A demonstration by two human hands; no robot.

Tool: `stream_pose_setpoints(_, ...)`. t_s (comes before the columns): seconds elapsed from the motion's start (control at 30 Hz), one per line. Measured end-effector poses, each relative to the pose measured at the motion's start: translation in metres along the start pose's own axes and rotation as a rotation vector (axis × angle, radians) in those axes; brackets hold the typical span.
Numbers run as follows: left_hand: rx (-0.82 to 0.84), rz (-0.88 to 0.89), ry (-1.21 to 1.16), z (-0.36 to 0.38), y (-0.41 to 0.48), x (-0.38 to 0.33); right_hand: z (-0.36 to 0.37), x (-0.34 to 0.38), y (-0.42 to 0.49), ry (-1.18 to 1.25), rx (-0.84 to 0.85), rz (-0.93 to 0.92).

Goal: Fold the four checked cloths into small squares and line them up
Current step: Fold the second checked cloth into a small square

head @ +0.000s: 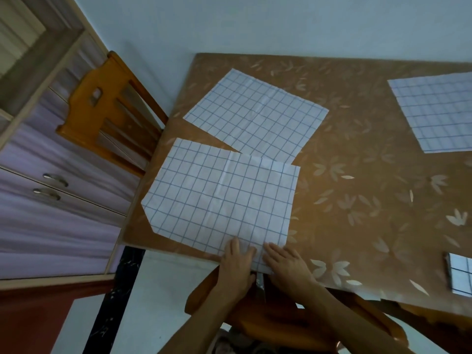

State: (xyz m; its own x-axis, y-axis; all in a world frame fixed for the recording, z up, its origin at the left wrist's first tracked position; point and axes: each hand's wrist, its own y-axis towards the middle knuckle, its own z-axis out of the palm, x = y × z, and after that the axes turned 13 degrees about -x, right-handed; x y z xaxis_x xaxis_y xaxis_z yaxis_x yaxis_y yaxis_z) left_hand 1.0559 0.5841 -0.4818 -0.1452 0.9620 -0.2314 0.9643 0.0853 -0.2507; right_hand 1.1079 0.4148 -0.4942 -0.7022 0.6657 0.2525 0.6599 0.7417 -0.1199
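Note:
Four white cloths with a blue check lie on the brown leaf-patterned table (357, 154). The nearest cloth (217, 198) is spread flat at the table's near left corner, one corner hanging over the edge. My left hand (237, 259) and my right hand (283, 261) rest flat on its near edge, side by side, fingers straight. A second cloth (255, 116) lies spread behind it, slightly overlapped. A third cloth (436, 111) lies at the far right, cut off by the frame. A fourth cloth (459, 277) shows only partly at the right edge.
A wooden chair (107, 106) stands at the table's left side, with a cabinet with drawers (51, 190) beyond it. Another wooden chair (281, 318) sits under my arms at the near edge. The wall is behind the table.

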Motion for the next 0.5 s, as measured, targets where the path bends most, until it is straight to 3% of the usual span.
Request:
stream_pose_setpoints(0.23, -0.11, 0.029, -0.14, 0.001, -0.007, -0.03, -0.031, 0.0, -0.005, 0.143, -0.129, 0.084)
stream_pose_setpoints(0.37, -0.156, 0.101, -0.408, 0.003, -0.014, -0.03, -0.043, -0.005, -0.022, 0.327, -0.239, 0.114)
stream_pose_setpoints(0.5, -0.09, 0.01, -0.684, -0.009, -0.021, -0.035, -0.065, -0.016, -0.044, 0.335, -0.341, 0.029)
